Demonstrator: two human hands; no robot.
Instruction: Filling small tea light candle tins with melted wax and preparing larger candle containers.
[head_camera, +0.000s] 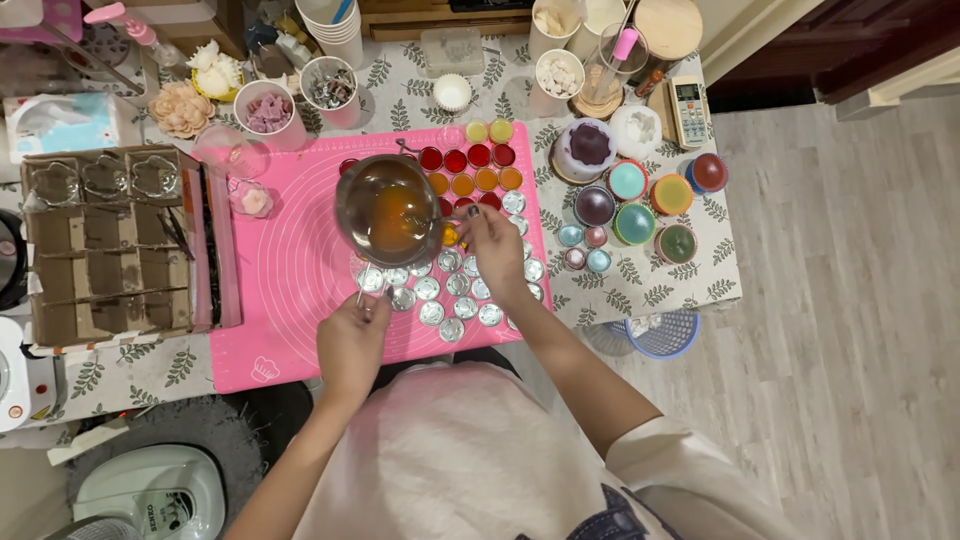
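Note:
My left hand (353, 343) grips the handle of a small metal saucepan (389, 210) that holds orange liquid and hangs over the pink mat (290, 270). My right hand (493, 245) reaches to the pan's right edge, fingertips on a small tin (452, 236) with orange liquid in it. Several empty silver tins (440, 295) lie in rows below the pan. Behind the pan stand filled tins of red, orange and yellow (478, 168).
A cardboard box with compartments (105, 250) lies left of the mat. Cups (270, 112), paper cups and flower-shaped pieces stand at the back. Coloured round bowls (640, 205) crowd the table's right end. A blue basket (662, 335) sits on the wooden floor.

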